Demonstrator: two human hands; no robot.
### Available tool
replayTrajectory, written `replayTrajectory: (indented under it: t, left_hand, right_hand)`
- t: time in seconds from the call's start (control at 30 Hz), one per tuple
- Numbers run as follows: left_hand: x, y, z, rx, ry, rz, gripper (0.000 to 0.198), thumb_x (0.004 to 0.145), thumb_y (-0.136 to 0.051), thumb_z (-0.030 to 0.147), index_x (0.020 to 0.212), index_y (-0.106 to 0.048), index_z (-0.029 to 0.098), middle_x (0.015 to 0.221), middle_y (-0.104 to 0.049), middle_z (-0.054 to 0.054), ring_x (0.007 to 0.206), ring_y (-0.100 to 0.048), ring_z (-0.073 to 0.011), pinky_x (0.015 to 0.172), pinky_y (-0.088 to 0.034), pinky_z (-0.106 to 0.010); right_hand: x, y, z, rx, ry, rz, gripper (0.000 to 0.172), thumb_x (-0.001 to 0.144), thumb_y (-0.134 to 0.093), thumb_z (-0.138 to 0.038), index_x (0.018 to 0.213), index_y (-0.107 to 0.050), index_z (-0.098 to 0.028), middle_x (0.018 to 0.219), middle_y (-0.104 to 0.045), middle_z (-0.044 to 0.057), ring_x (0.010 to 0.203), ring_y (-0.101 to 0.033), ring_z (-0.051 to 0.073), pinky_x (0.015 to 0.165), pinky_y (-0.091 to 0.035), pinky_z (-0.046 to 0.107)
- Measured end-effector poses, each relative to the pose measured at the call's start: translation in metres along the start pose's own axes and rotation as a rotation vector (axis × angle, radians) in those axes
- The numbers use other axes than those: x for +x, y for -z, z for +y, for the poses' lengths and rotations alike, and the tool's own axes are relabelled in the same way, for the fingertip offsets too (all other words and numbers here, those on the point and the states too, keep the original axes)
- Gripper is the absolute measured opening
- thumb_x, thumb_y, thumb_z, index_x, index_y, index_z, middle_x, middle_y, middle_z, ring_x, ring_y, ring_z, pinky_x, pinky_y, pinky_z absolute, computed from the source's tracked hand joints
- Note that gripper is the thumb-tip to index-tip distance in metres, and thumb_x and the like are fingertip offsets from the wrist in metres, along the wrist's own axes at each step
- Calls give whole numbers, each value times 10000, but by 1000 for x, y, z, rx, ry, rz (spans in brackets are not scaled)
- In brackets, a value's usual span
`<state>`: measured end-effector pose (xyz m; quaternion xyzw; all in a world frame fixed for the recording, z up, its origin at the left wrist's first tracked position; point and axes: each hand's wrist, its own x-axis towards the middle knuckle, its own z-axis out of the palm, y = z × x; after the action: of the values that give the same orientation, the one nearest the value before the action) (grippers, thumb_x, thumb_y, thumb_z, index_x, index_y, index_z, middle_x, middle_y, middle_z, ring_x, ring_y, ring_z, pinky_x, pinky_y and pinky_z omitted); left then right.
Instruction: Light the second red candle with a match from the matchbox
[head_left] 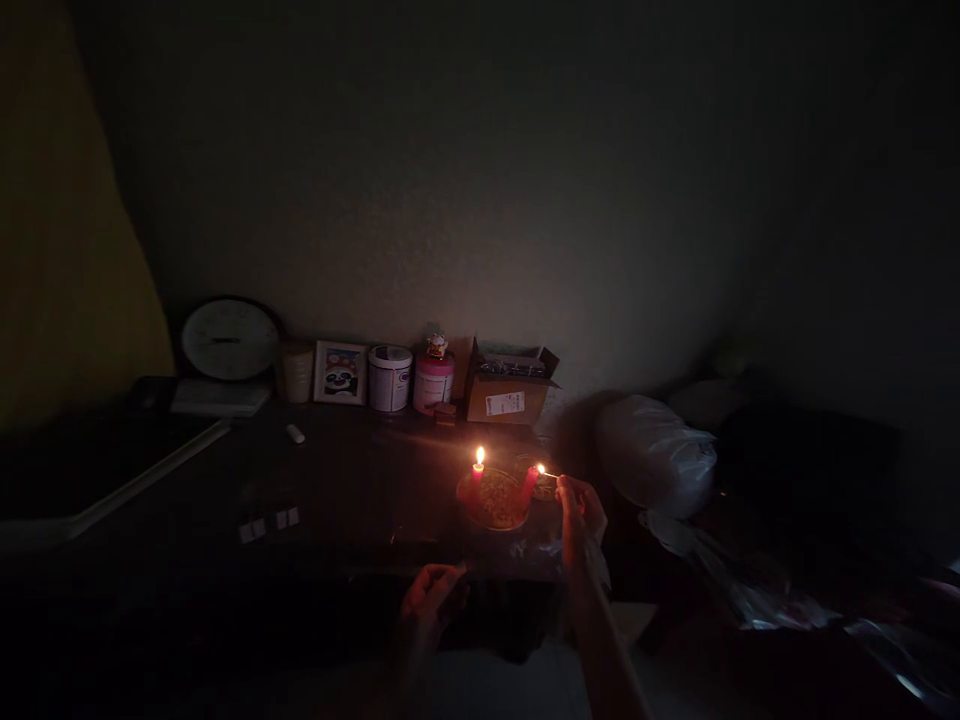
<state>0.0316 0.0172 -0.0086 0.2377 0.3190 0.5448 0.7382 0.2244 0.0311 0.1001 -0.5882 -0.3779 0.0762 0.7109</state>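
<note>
My right hand (581, 505) pinches a thin burning match (551, 474). Its flame touches or is right beside the top of a red candle (530, 484), which leans a little to the right. To the left, a second red candle (478, 475) stands upright with a tall flame. Both candles are set in a round dish (499, 525) filled with what looks like grain. Near the table's front edge, my left hand (435, 595) is closed, thumb pressed on the fingers. Something small may be in it, but the dark hides what it is.
Along the wall stand a round clock (230, 340), a framed panda picture (340, 374), two tins (390, 380), a small figurine (436, 345) and an open cardboard box (506, 395). Plastic bags (656, 450) lie to the right. A dark table (345, 480) carries the dish.
</note>
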Motion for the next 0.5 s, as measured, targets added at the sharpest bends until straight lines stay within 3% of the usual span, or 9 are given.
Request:
replayTrajectory:
  t: [0.23, 0.5]
  left_hand:
    - [3, 0, -3, -6, 8, 32, 389, 469, -825, 435, 653, -613, 165, 592, -685, -12, 538, -603, -135, 546, -450, -250]
    - [-6, -2, 5, -18, -5, -49, 275, 590, -783, 374, 697, -636, 168, 735, -723, -33, 633, -631, -140, 612, -466, -249]
  right_hand:
    - [4, -3, 4, -21, -7, -7, 272, 747, -583, -457, 839, -646, -208, 811, -641, -3, 763, -577, 163, 688, -443, 261]
    - [4, -8, 7, -55, -16, -13, 291, 757, -568, -477, 853, -648, -214, 813, -645, -9, 763, -579, 158, 675, -437, 252]
